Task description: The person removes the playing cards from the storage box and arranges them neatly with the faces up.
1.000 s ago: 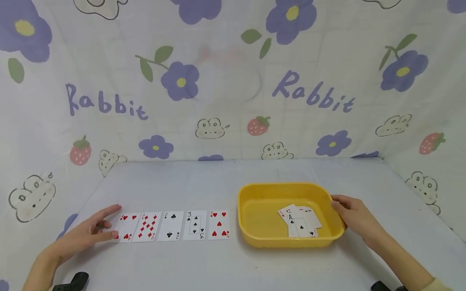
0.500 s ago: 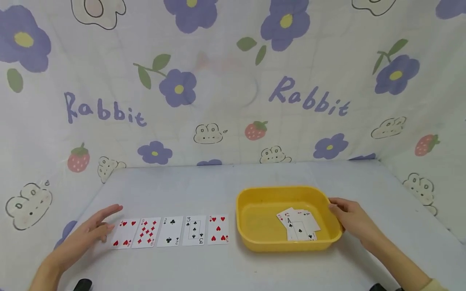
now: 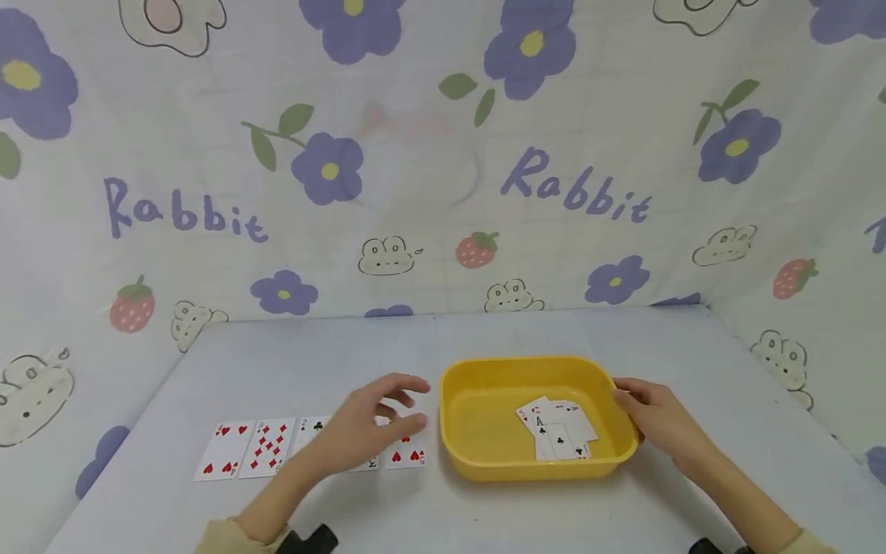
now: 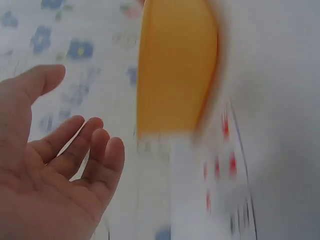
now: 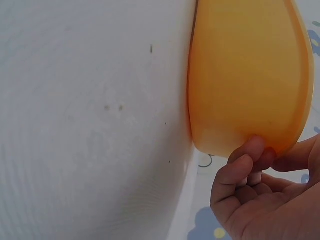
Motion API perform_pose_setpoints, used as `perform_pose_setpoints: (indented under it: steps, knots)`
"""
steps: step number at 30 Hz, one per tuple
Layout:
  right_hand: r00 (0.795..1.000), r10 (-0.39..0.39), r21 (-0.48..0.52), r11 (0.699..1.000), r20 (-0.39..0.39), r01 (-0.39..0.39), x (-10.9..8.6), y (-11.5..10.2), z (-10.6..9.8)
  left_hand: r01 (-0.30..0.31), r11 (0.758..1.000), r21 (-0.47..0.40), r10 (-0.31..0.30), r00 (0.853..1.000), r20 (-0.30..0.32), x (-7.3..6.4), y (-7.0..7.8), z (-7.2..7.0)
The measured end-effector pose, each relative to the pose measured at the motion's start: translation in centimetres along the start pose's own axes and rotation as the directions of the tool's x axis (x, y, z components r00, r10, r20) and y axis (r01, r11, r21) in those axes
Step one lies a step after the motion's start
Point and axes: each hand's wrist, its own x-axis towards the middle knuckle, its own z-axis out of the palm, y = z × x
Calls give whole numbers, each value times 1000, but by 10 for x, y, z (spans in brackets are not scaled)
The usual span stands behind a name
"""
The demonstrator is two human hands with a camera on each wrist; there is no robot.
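Observation:
My right hand (image 3: 657,415) pinches the right rim of a yellow plastic tub (image 3: 477,468), its thumb at the rim and curled fingers against the outside. Inside lie several loose playing cards, with the ace of clubs (image 3: 561,441) on top. My left hand (image 3: 367,423), fingers loosely bent and holding nothing, is just left of the tub, over a row of face-up cards. It partly hides the two of clubs (image 3: 304,432), the three of clubs and the five of hearts (image 3: 408,457). The nine of diamonds (image 3: 268,446) and four of hearts (image 3: 223,452) show fully at the left end.
A pale cloth covers the table (image 3: 332,350). Behind it hangs a white curtain (image 3: 415,177) printed with purple flowers, strawberries and "Rabbit" lettering. The tub stands to the right of the card row.
My left hand has left the four of hearts and moved right along the row to near the tub. The right hand has kept its grip on the rim; the camera view has shifted slightly.

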Motion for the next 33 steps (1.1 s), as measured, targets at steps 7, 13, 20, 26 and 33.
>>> perform_pose_setpoints:
  steps: [7,13,20,26,33]
  knots:
    - [1000,-7,-3,1000,-16,7,-1,0,4,-84,994,-69,91,991,99,50,27,69]
    - [1000,-5,-11,1000,-26,4,-2,-1,4,-41,999,36,32,974,226,74,33,99]
    - [1000,4,3,1000,-9,-4,-2,-2,1,-48,973,225,-46,917,395,89,26,114]
    - [1000,7,0,1000,-16,-7,-1,0,2,-15,959,282,-77,948,310,99,21,116]
    - [1000,-6,-1,1000,-18,6,-2,0,2,-31,949,312,-54,965,258,111,11,124]
